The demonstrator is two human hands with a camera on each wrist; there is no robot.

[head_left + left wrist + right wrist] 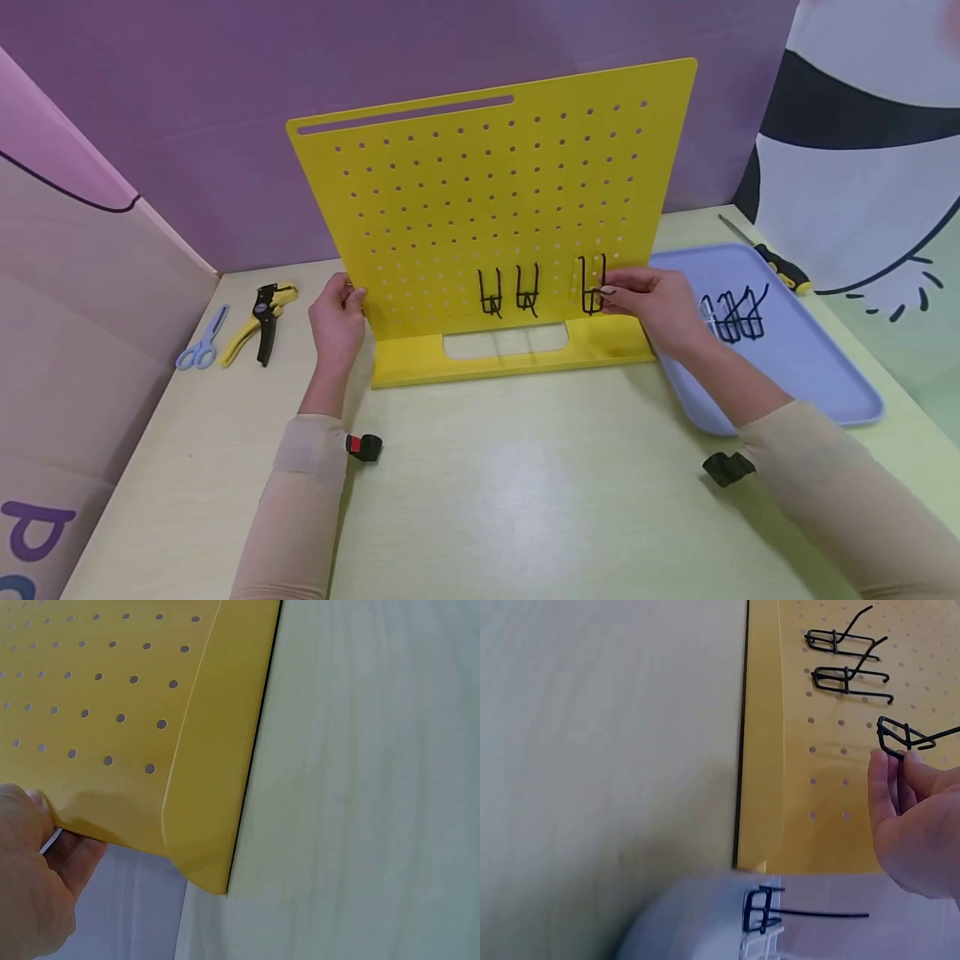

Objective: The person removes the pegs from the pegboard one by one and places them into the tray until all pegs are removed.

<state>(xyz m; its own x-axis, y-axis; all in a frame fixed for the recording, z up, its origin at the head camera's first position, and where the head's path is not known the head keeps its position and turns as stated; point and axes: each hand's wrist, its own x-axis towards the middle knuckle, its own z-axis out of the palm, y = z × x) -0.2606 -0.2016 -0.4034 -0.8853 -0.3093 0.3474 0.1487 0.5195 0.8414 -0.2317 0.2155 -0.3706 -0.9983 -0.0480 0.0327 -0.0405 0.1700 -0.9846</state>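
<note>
A yellow pegboard (450, 187) stands upright on its folded base, rows of holes across its face. At its left edge, my left hand (336, 323) pinches the board between thumb and fingers; the left wrist view shows the fingers behind the edge. My right hand (663, 310) pinches a black wire pegboard hook (907, 736) by its side, close in front of the board's lower right. Two similar hooks (491, 300) hang side by side on the lower middle of the board, their prongs pointing outward in the right wrist view.
To the right lies a pale blue tray (795, 375) with several black wire hooks (731, 323) in it. A screwdriver (783, 267) with a black and yellow handle lies behind the tray. Blue scissors (201, 348) and yellow-black wire strippers (265, 315) are on the left.
</note>
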